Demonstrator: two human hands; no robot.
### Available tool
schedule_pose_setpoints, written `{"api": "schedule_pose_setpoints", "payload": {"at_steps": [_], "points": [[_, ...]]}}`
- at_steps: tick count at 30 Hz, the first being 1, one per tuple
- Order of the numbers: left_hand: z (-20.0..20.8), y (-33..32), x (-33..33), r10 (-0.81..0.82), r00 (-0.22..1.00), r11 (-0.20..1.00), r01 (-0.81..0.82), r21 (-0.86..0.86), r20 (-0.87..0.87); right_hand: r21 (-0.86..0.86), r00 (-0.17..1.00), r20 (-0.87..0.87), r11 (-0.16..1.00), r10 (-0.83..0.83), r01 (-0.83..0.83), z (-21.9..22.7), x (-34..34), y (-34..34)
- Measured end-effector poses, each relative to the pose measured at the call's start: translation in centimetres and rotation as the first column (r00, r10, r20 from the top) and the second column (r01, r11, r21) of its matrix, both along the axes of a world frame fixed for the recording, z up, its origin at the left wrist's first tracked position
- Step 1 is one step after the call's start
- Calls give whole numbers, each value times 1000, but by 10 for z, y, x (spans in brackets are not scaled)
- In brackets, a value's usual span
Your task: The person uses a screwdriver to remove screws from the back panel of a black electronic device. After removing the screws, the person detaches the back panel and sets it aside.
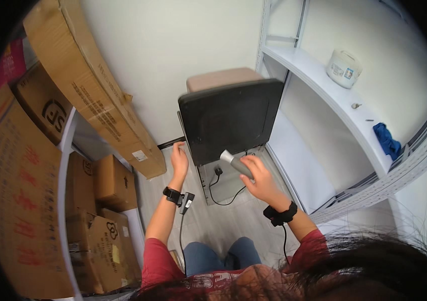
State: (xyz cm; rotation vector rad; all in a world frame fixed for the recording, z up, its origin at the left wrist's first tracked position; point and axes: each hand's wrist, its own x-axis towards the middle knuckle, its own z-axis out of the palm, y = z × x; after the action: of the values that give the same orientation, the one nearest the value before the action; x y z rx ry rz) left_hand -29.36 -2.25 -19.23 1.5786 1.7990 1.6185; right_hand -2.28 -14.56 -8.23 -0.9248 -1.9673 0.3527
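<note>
The right hand has its fingers wrapped around a grey, cylindrical tool — its far-left end silvery white — before a black, round-cornered panel. The left hand curls near the panel's left edge — pinching or not, I cannot tell.

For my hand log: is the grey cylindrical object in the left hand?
No: the right hand grips the grey cylindrical object, while the left hand is apart from it.

You wear a red short-sleeved shirt with pale print on its front and blue trousers; a black strap circles your left wrist, a second strap your right, each with a thin dark cable.
</note>
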Motion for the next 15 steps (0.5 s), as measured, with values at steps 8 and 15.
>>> {"api": "schedule_pose_setpoints", "payload": {"at_steps": [8,15], "points": [[14,-2,19,-67,957,968,132,214,-283,546,980,-164,817,-109,183,-122,-19,31],[0,29,10,-54,975,888,146,436,-215,655,958,-261,708,-115,264,-123,-41,29]]}}
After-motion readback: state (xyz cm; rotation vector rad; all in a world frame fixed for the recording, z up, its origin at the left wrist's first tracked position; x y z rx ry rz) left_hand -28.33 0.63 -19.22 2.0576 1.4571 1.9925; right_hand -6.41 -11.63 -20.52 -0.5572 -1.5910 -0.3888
